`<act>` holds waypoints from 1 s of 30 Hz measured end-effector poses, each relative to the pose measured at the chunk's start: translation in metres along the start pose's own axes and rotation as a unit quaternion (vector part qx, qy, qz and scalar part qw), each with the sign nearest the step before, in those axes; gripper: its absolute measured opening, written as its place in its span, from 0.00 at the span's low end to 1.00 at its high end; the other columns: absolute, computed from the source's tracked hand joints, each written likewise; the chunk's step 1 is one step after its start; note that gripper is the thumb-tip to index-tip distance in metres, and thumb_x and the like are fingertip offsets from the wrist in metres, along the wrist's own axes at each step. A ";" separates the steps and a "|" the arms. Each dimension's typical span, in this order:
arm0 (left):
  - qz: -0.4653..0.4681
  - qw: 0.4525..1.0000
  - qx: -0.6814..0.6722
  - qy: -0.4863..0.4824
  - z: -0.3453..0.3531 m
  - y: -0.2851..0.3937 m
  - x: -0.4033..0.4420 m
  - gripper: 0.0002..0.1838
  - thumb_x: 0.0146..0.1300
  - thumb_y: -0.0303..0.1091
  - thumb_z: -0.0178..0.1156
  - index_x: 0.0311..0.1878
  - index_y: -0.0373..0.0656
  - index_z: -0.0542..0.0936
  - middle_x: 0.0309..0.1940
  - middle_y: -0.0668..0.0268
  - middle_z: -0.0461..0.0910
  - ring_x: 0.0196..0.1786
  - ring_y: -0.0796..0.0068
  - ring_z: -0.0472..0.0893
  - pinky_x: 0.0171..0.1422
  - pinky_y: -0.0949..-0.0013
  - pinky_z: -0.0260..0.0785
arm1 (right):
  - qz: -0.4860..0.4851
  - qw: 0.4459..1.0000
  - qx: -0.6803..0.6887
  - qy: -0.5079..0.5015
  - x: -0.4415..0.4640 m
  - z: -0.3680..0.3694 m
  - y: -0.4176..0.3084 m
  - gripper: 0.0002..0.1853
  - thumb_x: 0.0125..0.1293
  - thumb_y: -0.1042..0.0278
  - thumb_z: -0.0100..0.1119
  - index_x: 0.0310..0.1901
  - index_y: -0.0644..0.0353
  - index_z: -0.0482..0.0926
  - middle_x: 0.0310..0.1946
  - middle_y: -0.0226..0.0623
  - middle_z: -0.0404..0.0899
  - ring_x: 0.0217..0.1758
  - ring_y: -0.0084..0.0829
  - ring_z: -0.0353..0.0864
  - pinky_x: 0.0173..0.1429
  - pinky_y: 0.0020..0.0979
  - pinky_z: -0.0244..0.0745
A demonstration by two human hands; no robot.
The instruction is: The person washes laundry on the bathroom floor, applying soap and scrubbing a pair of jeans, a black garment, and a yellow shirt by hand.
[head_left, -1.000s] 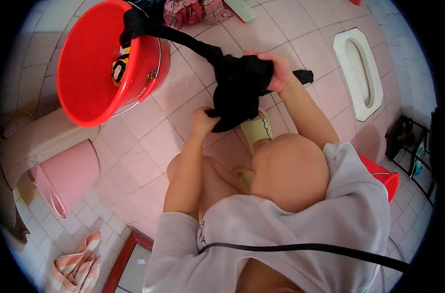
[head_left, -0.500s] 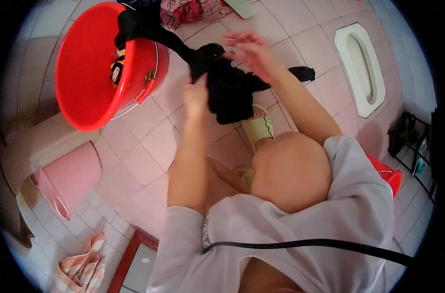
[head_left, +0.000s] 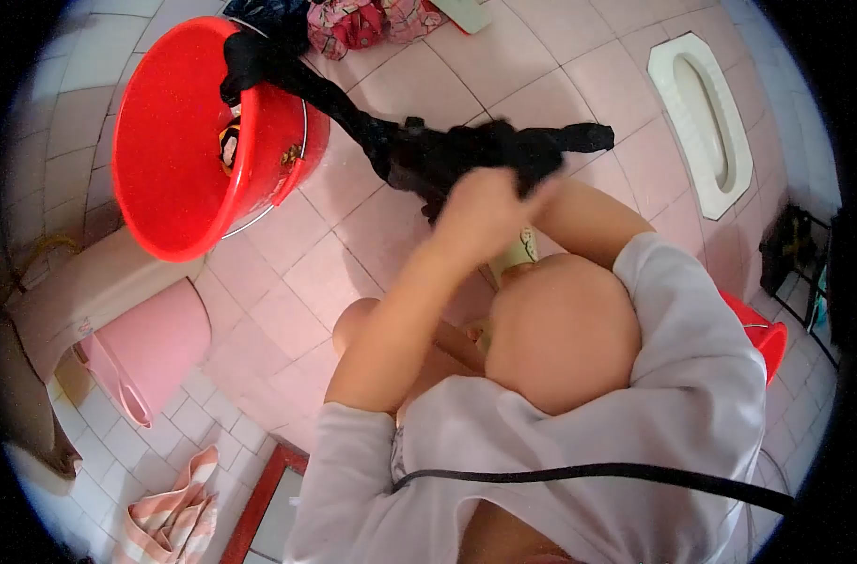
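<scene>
A long black garment (head_left: 438, 155) runs from the rim of the large red bucket (head_left: 179, 141), where one end hangs over the edge, to the right across the view. My left hand (head_left: 485, 211) is at the garment's lower edge, blurred, its fingers too smeared to show a grip. Just right of it, my right hand (head_left: 541, 195) is close to the cloth and mostly hidden behind the left hand and the garment. Inside the bucket lies a small black and yellow item (head_left: 229, 146).
A squat toilet (head_left: 701, 122) is set in the pink tiled floor at right. Pink patterned clothes (head_left: 358, 23) lie at top. A pink bin (head_left: 156, 343) stands at left, above a striped cloth (head_left: 170, 517). Another red bucket (head_left: 771, 343) and a black rack (head_left: 800, 301) are at right.
The garment's bunched middle has spread out to the right. My left hand has moved right, across to my right hand, which has come down from above the cloth.
</scene>
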State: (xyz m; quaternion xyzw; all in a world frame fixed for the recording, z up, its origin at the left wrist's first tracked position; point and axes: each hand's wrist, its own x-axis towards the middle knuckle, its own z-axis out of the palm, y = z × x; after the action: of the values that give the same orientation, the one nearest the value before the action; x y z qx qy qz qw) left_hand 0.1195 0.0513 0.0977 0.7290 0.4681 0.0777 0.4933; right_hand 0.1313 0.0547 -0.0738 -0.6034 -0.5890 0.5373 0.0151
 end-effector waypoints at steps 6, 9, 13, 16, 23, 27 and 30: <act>0.116 0.980 0.145 -0.074 -0.001 0.032 0.004 0.29 0.57 0.57 0.58 0.24 0.33 0.79 0.23 0.45 0.76 0.29 0.46 0.78 0.35 0.55 0.71 | 0.035 0.992 0.101 0.066 -0.007 -0.045 0.026 0.23 0.61 0.57 0.53 0.55 0.61 0.73 0.54 0.44 0.74 0.54 0.39 0.74 0.57 0.36 0.68; 0.150 0.984 0.078 -0.055 -0.023 0.025 -0.008 0.20 0.56 0.45 0.63 0.29 0.33 0.79 0.31 0.49 0.79 0.37 0.56 0.80 0.42 0.59 0.72 | 0.041 0.986 0.140 0.086 -0.006 -0.066 0.032 0.23 0.60 0.57 0.53 0.55 0.61 0.73 0.54 0.44 0.74 0.54 0.39 0.74 0.57 0.36 0.68; -0.002 0.895 -0.237 0.377 -0.018 -0.032 0.004 0.18 0.62 0.42 0.59 0.39 0.32 0.78 0.31 0.63 0.79 0.37 0.74 0.77 0.47 0.72 0.69 | 0.034 0.982 0.162 0.093 -0.002 -0.080 0.037 0.23 0.60 0.57 0.53 0.55 0.61 0.72 0.54 0.43 0.74 0.55 0.39 0.74 0.57 0.36 0.68; -0.024 0.837 -0.391 0.382 -0.033 -0.041 0.034 0.18 0.67 0.43 0.54 0.31 0.35 0.75 0.24 0.69 0.73 0.31 0.79 0.72 0.39 0.75 0.66 | 0.027 0.980 0.168 0.098 -0.009 -0.084 0.038 0.23 0.60 0.57 0.53 0.55 0.61 0.72 0.54 0.43 0.74 0.55 0.39 0.73 0.57 0.36 0.68; 0.056 0.932 -0.291 0.207 -0.015 0.002 0.050 0.17 0.67 0.39 0.53 0.24 0.39 0.71 0.19 0.75 0.67 0.27 0.85 0.63 0.30 0.73 0.59 | 0.047 0.972 0.202 0.112 -0.023 -0.103 0.063 0.24 0.60 0.57 0.53 0.55 0.61 0.72 0.54 0.43 0.74 0.55 0.38 0.73 0.57 0.36 0.68; 0.189 0.976 -0.084 0.069 0.025 0.039 0.046 0.17 0.61 0.40 0.54 0.23 0.38 0.71 0.17 0.54 0.70 0.21 0.57 0.72 0.27 0.58 0.63 | 0.058 0.966 0.220 0.121 -0.029 -0.108 0.069 0.24 0.60 0.57 0.53 0.55 0.61 0.72 0.54 0.43 0.74 0.55 0.38 0.73 0.57 0.36 0.68; 0.248 0.967 -0.048 -0.021 0.035 0.060 0.041 0.16 0.58 0.41 0.54 0.22 0.39 0.72 0.20 0.52 0.73 0.27 0.49 0.75 0.30 0.53 0.66 | 0.061 0.964 0.228 0.121 -0.031 -0.109 0.069 0.24 0.60 0.57 0.53 0.55 0.61 0.72 0.55 0.43 0.74 0.55 0.38 0.73 0.57 0.36 0.68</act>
State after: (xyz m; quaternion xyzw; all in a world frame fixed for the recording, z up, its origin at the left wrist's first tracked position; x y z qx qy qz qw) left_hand 0.1988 0.0559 0.1137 0.7990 0.2582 0.2049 0.5030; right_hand 0.2605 0.0786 -0.0533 -0.6789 -0.4068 0.5807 0.1909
